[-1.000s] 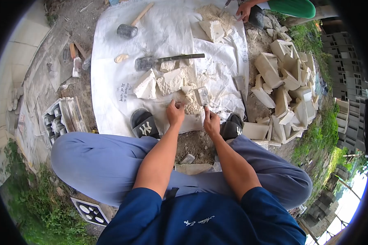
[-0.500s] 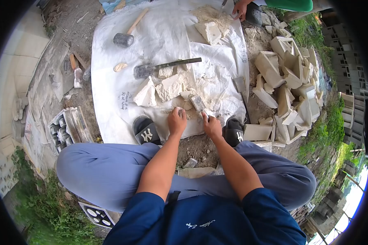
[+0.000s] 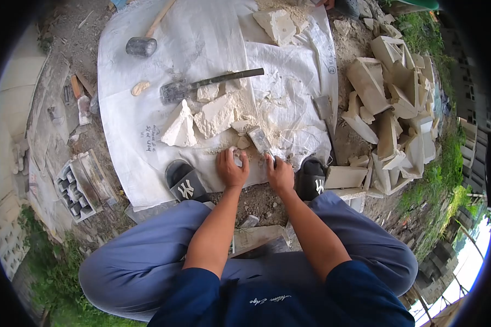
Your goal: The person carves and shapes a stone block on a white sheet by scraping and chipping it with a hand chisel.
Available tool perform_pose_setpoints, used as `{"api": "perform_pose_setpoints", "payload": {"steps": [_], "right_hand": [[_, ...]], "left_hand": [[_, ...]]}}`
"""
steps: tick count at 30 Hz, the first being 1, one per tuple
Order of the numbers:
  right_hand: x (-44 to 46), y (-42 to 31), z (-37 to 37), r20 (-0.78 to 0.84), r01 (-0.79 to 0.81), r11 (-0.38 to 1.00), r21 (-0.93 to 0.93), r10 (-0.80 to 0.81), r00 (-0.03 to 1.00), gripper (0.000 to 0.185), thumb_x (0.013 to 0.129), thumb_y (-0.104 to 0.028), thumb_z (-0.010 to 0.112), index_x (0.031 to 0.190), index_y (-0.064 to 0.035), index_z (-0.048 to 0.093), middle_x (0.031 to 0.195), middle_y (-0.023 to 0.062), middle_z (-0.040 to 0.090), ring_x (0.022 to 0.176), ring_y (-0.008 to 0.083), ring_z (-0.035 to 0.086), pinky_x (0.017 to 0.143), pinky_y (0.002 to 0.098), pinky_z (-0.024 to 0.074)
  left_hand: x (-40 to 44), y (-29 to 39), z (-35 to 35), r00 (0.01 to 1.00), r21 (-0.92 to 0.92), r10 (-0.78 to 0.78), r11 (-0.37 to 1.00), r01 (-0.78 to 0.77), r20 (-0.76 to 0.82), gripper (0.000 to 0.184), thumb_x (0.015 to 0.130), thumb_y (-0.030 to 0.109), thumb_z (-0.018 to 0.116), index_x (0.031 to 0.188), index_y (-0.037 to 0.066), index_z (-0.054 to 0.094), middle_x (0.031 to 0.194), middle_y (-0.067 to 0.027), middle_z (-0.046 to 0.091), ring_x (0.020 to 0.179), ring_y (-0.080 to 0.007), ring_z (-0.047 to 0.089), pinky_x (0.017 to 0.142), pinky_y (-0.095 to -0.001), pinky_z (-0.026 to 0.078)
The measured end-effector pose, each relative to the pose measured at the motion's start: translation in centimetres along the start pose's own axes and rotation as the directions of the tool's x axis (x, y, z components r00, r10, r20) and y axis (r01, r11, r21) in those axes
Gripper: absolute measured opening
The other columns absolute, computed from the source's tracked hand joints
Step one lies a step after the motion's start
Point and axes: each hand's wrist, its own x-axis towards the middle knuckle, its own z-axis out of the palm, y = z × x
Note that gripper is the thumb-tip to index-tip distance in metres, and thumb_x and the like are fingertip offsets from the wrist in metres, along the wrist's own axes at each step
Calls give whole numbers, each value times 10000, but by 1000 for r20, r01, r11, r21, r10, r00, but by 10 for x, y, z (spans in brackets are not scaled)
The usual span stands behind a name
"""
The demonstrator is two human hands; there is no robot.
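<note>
Cream-white jagged stony chunks (image 3: pixel 215 116) partly crumbled before us

Our right hand (image 3: pixel 281 173) is closed around the handle of a small grey flat-headed tool (image 3: pixel 259 139), its head near the chunks on the white woven sheet (image 3: pixel 196 41). Our left hand (image 3: pixel 232 168) is half curled beside it; whether it pinches anything, we cannot tell. Pale loose crumbs (image 3: pixel 271 126) suggest some breaking is done; at least two large chunks remain unreduced.
</note>
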Motion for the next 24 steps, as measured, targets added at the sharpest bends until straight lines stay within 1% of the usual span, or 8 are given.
{"api": "perform_pose_setpoints", "payload": {"steps": [6,8,12,14,15,17,20,24], "right_hand": [[-1,2,0,-69,24,997,69,-19,997,618,983,-580,501,886,1,689,770,304,645,804,517,627,728,563,491],[0,6,-4,45,-6,990,140,0,999,646,978,-603,492,872,1,695,788,302,655,833,512,636,758,547,494],[-5,8,-2,13,3,983,185,-5,1000,708,978,-627,473,852,33,695,771,303,652,856,500,646,788,544,479],[-6,10,6,-53,33,974,222,-21,998,721,981,-628,467,850,46,687,746,299,642,813,487,646,765,541,474],[-5,11,7,-112,54,967,249,-27,993,733,984,-628,462,848,59,678,721,294,631,769,475,646,741,538,468],[-1,6,0,-84,47,962,268,-25,996,704,990,-611,455,845,43,675,773,304,645,811,497,637,759,551,474],[9,-8,-17,-88,92,950,298,-69,994,656,1002,-573,454,845,26,672,803,311,656,830,523,625,762,563,480],[18,-26,-24,-162,199,912,360,-149,976,598,1011,-520,477,851,22,673,759,303,651,793,533,619,743,559,491]], "left_hand": [[-1,-2,-10,1000,-165,-10,986,10,2,356,875,291,667,1084,11,594,995,-197,627,974,-394,577,871,-479,448],[-6,-2,-21,987,-12,92,996,-91,134,427,878,307,677,1174,17,579,1095,-183,607,1071,-384,545,924,-502,422],[-22,14,-43,980,131,103,983,-127,173,639,871,342,696,1370,15,469,1285,-204,535,1221,-405,477,1025,-552,359],[-29,16,-44,925,280,-28,956,-85,379,923,870,457,694,1541,12,244,1515,-250,345,1414,-439,307,1149,-598,213],[-35,9,-40,927,280,-24,956,-89,373,923,870,457,694,1541,12,244,1515,-250,345,1414,-439,307,1149,-598,213],[-43,-6,-29,869,194,8,974,-120,494,1166,836,619,672,1591,10,25,1635,-283,63,1524,-448,14,1214,-583,4],[-34,1,-39,739,269,-111,958,-98,664,1317,759,712,694,1589,-7,-33,1649,-265,-95,1522,-422,-154,1199,-576,-104],[-21,4,-37,627,332,-217,941,-71,748,1427,696,743,723,1578,17,-132,1635,-277,-169,1499,-440,-229,1177,-592,-142]]}}
